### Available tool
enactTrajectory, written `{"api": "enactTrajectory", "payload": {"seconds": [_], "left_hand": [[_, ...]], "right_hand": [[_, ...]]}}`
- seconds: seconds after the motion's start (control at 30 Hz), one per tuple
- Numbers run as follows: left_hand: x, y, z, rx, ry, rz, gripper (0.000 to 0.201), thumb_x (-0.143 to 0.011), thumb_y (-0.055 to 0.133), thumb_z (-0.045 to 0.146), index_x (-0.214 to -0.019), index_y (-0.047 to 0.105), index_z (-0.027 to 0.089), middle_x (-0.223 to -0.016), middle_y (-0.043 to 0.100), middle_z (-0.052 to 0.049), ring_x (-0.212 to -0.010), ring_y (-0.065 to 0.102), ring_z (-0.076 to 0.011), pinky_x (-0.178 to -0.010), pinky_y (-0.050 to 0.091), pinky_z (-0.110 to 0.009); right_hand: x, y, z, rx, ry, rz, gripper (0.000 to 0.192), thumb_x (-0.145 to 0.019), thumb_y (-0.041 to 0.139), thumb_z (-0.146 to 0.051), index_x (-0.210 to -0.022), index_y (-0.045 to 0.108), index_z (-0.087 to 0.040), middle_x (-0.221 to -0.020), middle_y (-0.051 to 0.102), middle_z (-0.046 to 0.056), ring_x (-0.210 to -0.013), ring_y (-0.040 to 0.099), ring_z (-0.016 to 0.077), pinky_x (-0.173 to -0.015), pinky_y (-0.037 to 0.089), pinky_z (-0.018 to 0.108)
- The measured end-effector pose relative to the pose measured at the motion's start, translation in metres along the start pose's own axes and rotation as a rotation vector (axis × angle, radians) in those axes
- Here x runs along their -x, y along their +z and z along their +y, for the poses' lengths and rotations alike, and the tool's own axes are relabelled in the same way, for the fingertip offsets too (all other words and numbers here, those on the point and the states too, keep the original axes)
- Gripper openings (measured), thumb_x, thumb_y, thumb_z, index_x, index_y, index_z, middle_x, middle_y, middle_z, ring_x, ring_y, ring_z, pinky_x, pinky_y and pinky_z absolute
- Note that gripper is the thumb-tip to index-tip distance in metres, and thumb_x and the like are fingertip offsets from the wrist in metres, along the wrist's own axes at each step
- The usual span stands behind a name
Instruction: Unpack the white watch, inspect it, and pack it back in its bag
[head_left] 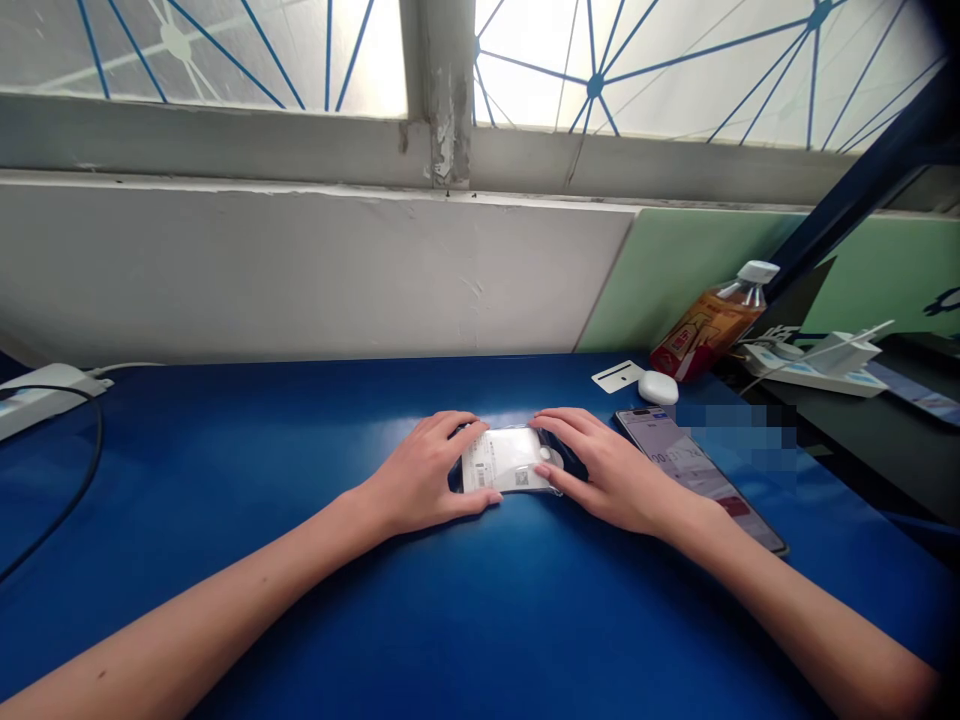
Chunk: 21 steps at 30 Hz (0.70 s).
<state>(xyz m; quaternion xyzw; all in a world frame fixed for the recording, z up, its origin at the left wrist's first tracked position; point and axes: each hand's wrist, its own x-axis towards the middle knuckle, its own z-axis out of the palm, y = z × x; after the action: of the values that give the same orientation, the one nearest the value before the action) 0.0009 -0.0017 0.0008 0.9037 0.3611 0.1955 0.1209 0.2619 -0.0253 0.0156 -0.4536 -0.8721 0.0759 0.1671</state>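
A small clear plastic packet (506, 458) with a white label lies on the blue tabletop in front of me. The label carries printed text, a barcode and a square code, and a round hole shows near the packet's right end. My left hand (427, 470) holds the left end, thumb along the near edge and fingers over the far edge. At the right end, my right hand (600, 465) grips it between thumb and fingers. What the packet contains is hidden behind the label.
Beside my right forearm lies a phone (705, 475) with its screen lit. Behind it are a white earbud case (658, 387), a white card (617, 377) and a leaning drink bottle (709, 325). Power strips (814, 370) sit at both sides; a black cable (94, 460) curves at left.
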Motion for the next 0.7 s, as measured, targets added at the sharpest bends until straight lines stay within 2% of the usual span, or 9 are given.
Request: {"api": "enactTrajectory", "payload": {"seconds": [0.1,0.17,0.3,0.4,0.57,0.7], "left_hand": [[-0.001,0.0,0.0,-0.014,0.007,-0.001,0.067,-0.08,0.063,0.06,-0.129,0.053,0.016,-0.132,0.054,-0.015,-0.124,0.047,-0.0327,-0.103,0.042,-0.046],[-0.001,-0.001,0.0,-0.025,0.003,-0.008,0.071,-0.079,0.061,0.063,-0.13,0.052,0.015,-0.133,0.053,-0.016,-0.125,0.046,-0.0337,-0.103,0.042,-0.047],[-0.001,-0.007,-0.005,-0.049,-0.008,-0.078,0.086,-0.074,0.062,0.069,-0.135,0.046,0.011,-0.14,0.047,-0.019,-0.13,0.041,-0.0362,-0.106,0.038,-0.05],[-0.001,-0.013,-0.012,-0.018,-0.017,-0.14,0.084,-0.075,0.06,0.07,-0.135,0.045,0.014,-0.145,0.041,-0.018,-0.134,0.038,-0.0359,-0.106,0.038,-0.05],[-0.001,-0.014,-0.018,0.012,-0.004,-0.115,0.078,-0.07,0.068,0.066,-0.128,0.048,0.017,-0.141,0.046,-0.017,-0.133,0.039,-0.0352,-0.106,0.039,-0.049],[-0.001,-0.012,-0.016,0.028,-0.014,-0.103,0.075,-0.068,0.07,0.063,-0.124,0.049,0.017,-0.14,0.046,-0.018,-0.132,0.04,-0.0352,-0.105,0.04,-0.048]], "right_hand": [[0.001,0.001,0.001,0.016,-0.024,-0.065,0.061,-0.09,0.05,-0.054,-0.137,0.044,-0.016,-0.139,0.051,0.013,-0.137,0.035,0.031,-0.11,0.037,0.046],[0.002,0.001,0.002,0.012,-0.002,-0.099,0.063,-0.089,0.048,-0.058,-0.136,0.044,-0.016,-0.14,0.05,0.014,-0.139,0.032,0.0312,-0.11,0.036,0.047],[0.002,-0.002,0.003,-0.009,0.051,-0.132,0.063,-0.088,0.047,-0.062,-0.131,0.047,-0.016,-0.141,0.049,0.015,-0.138,0.033,0.0306,-0.11,0.036,0.046],[0.002,-0.004,0.002,-0.019,0.061,-0.154,0.065,-0.087,0.046,-0.063,-0.134,0.045,-0.017,-0.142,0.047,0.014,-0.136,0.037,0.0299,-0.109,0.038,0.045],[0.001,-0.003,0.003,0.008,0.058,-0.161,0.076,-0.088,0.044,-0.065,-0.144,0.035,-0.013,-0.146,0.044,0.016,-0.136,0.037,0.0305,-0.11,0.036,0.046],[0.002,-0.002,0.003,0.008,0.056,-0.175,0.078,-0.087,0.044,-0.065,-0.144,0.035,-0.013,-0.147,0.042,0.016,-0.137,0.035,0.0312,-0.111,0.035,0.046]]}}
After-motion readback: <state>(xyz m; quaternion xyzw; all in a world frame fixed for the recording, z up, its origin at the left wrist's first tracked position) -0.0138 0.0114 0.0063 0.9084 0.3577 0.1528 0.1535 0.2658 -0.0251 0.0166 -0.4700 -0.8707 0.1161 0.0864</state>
